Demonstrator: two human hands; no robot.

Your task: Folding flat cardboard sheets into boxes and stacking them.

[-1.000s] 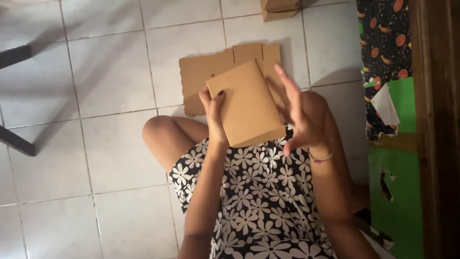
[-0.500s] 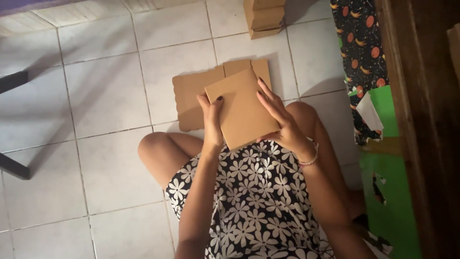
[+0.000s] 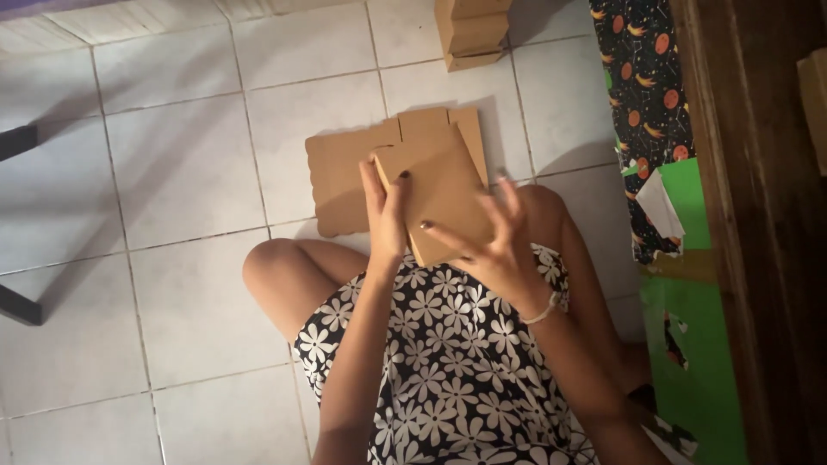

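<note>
Above the lap, a folded cardboard box [image 3: 439, 185] is gripped by the left hand [image 3: 385, 215]; right hand [image 3: 495, 245], fingers spread, touches it. Flat cardboard [image 3: 345, 185] lies at eleven o'clock.

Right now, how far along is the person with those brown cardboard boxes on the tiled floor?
Done, it seems: a stack of folded brown cardboard boxes stands at the top of the floor. In hand: the left hand grips the edge of a brown cardboard box, and the right hand spreads its fingers over the box's near side. Left: at least one flat brown cardboard sheet lies unfolded on the white tiles underneath.
</note>
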